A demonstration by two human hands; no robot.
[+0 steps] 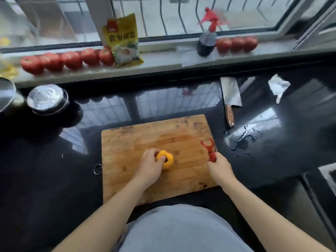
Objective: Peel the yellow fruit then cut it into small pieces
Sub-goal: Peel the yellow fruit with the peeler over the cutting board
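Gripping the yellow fruit (166,159) near the middle of the cutting board (131,142), the left hand (150,165) is curling its fingers over the fruit's left side and top, pinning it to the wood. The right hand (219,165) is closing round the handle of the red peeler (209,147) at the board's right edge, blade end pointing away from the person. Lying left of the peeler and apart from it, the fruit is showing unbroken skin on its exposed right side, so peeling is probably about to start there.
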